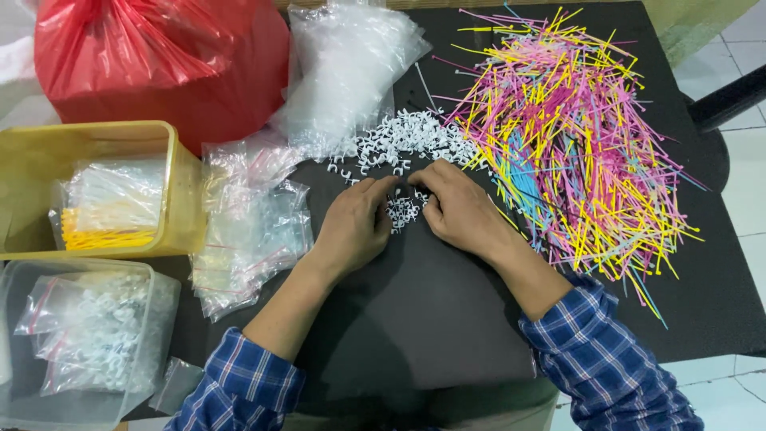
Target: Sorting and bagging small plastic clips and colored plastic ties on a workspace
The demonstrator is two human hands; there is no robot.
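Note:
On a black table mat (415, 311) my left hand (353, 226) and my right hand (460, 209) lie palm down, fingertips almost meeting over a small cluster of white plastic cable clips (404, 209). The fingers curl around this cluster and touch it; whether either hand actually grips a clip is hidden. Just beyond the hands lies a larger heap of the same white clips (411, 137). To the right spreads a big pile of coloured cable ties (570, 136) in pink, yellow and blue. Both forearms wear blue plaid sleeves.
Empty small clear zip bags (251, 219) lie stacked left of my hands; a bundle of clear bags (347, 68) sits behind. A yellow tub (179, 179) holds bagged yellow ties, a clear tub (152, 319) holds bagged white clips. A red plastic bag (159, 56) stands far left.

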